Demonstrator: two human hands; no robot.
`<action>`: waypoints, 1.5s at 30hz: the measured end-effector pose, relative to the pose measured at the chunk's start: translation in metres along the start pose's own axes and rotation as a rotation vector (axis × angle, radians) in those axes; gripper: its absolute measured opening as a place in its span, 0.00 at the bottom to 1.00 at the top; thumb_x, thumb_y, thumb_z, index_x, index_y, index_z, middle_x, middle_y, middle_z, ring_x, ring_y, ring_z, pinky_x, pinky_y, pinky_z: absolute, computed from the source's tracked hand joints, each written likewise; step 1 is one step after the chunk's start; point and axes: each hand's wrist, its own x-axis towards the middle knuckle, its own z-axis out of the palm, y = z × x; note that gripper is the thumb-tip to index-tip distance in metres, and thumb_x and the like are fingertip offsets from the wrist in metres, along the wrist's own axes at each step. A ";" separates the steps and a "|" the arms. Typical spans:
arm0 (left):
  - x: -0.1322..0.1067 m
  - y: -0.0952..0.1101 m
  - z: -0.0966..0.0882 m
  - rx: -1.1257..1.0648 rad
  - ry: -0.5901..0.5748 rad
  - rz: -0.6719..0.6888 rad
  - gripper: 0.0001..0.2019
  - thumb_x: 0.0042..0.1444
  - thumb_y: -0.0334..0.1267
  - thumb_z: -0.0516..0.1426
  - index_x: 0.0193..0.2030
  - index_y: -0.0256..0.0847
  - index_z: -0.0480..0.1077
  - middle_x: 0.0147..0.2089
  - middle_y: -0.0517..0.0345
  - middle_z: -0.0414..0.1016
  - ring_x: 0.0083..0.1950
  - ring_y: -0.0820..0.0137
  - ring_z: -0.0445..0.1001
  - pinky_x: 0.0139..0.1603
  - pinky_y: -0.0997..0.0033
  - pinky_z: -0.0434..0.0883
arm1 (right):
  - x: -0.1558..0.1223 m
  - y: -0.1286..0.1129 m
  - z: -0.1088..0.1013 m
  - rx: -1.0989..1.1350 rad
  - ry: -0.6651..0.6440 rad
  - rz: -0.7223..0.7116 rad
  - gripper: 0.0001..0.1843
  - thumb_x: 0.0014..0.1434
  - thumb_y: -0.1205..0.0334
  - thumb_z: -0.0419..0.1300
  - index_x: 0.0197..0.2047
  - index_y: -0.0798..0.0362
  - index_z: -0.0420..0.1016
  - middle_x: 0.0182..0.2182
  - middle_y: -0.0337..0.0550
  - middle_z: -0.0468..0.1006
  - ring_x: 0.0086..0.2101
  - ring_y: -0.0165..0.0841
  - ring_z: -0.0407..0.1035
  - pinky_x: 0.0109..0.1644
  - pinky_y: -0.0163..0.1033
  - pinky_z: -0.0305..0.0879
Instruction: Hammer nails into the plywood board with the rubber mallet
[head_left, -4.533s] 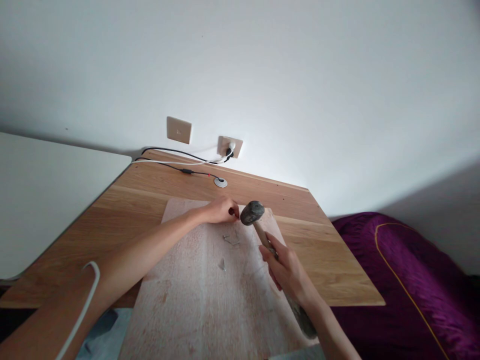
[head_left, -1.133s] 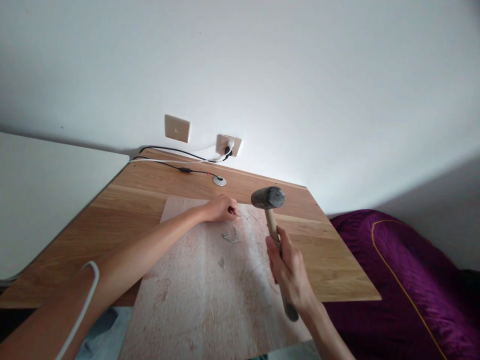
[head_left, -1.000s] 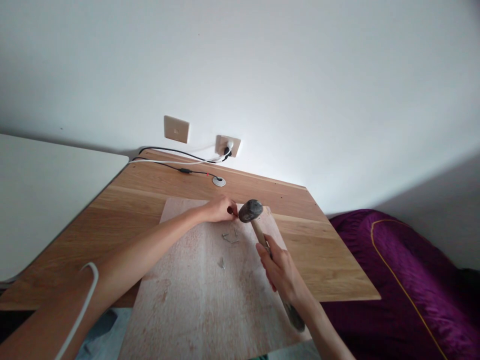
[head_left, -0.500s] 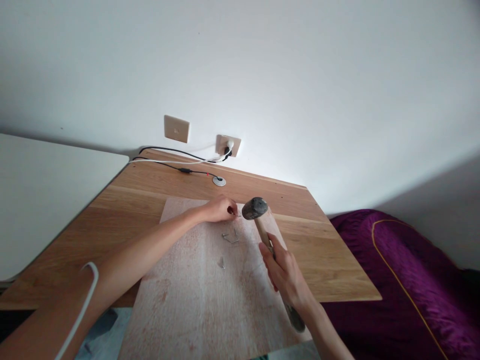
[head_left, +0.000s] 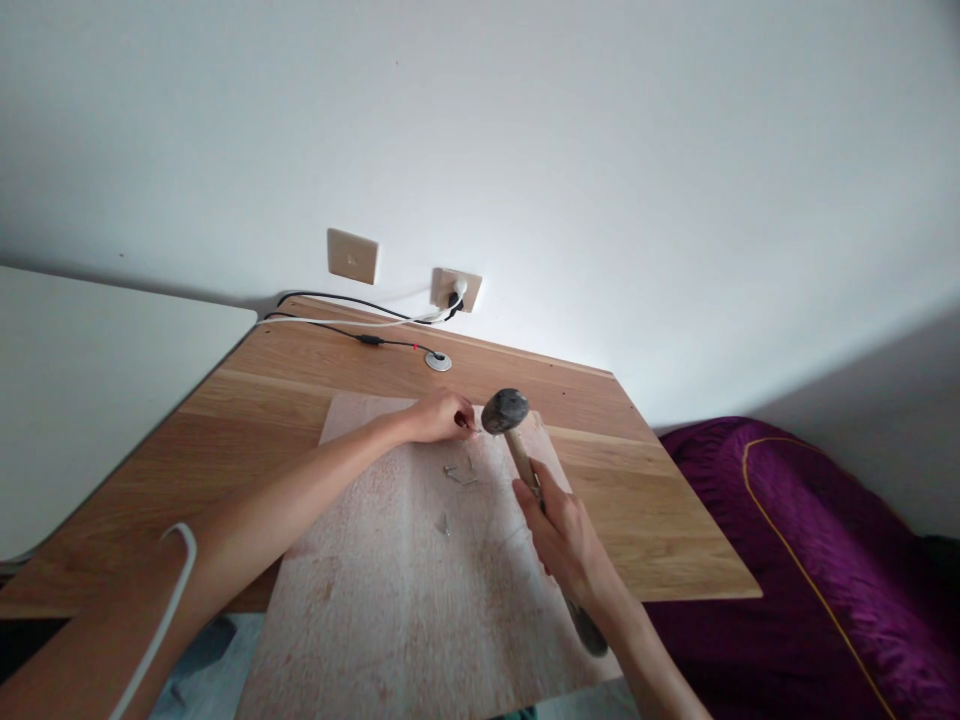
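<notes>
My left hand [head_left: 441,415] rests near the far edge of a pale wooden board [head_left: 375,590], finger and thumb pinched on a small nail [head_left: 478,431] that shows only in part. My right hand [head_left: 566,535] is wrapped around the wooden handle of a hammer [head_left: 505,411]. The hammer's dark, rounded head is just right of the left fingertips, close to the nail; whether they touch I cannot tell. Several loose nails [head_left: 459,476] lie on the board below the left hand, and another small metal piece [head_left: 444,524] lies nearer to me.
Under the board is a wooden desk [head_left: 660,500]. Black and white cables [head_left: 367,341] run along its back to a wall socket [head_left: 457,290] and a round grommet [head_left: 438,361]. A white panel [head_left: 97,400] stands at left, purple cloth [head_left: 847,540] at right.
The hammer head has shifted slightly left and up, closer to the left fingertips. My left hand stays in place with its pinch unchanged.
</notes>
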 end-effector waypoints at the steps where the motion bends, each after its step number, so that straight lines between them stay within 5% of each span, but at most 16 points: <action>1: 0.000 0.000 0.000 0.001 0.002 -0.004 0.03 0.53 0.29 0.67 0.29 0.38 0.83 0.28 0.59 0.81 0.31 0.72 0.76 0.34 0.76 0.64 | 0.001 0.002 0.001 0.009 -0.037 0.027 0.26 0.74 0.44 0.49 0.59 0.56 0.72 0.15 0.29 0.65 0.13 0.31 0.62 0.18 0.35 0.56; 16: 0.000 0.001 -0.001 -0.012 -0.011 -0.039 0.04 0.52 0.27 0.66 0.30 0.37 0.83 0.29 0.58 0.82 0.31 0.71 0.77 0.35 0.75 0.65 | 0.001 0.008 -0.002 0.000 -0.084 0.122 0.28 0.73 0.43 0.47 0.62 0.55 0.69 0.17 0.29 0.65 0.14 0.32 0.64 0.19 0.35 0.58; 28: 0.000 0.003 -0.003 -0.003 -0.012 -0.006 0.06 0.53 0.33 0.67 0.26 0.38 0.81 0.28 0.60 0.79 0.30 0.72 0.73 0.34 0.74 0.62 | -0.003 -0.013 -0.017 0.039 0.124 0.015 0.26 0.74 0.41 0.49 0.59 0.53 0.69 0.15 0.27 0.64 0.14 0.30 0.60 0.20 0.34 0.56; 35: 0.000 0.003 -0.001 -0.012 -0.029 -0.050 0.04 0.52 0.27 0.65 0.29 0.37 0.82 0.30 0.59 0.82 0.32 0.71 0.76 0.35 0.75 0.63 | 0.002 0.006 0.001 0.013 -0.070 0.048 0.25 0.74 0.44 0.49 0.60 0.53 0.71 0.17 0.30 0.67 0.14 0.32 0.64 0.20 0.36 0.58; 45: 0.000 0.003 -0.001 -0.001 -0.016 -0.064 0.04 0.52 0.27 0.66 0.30 0.37 0.82 0.29 0.59 0.81 0.31 0.72 0.76 0.36 0.75 0.65 | -0.003 0.011 0.001 0.027 -0.069 0.081 0.25 0.74 0.43 0.48 0.59 0.54 0.70 0.17 0.28 0.65 0.14 0.31 0.63 0.20 0.34 0.56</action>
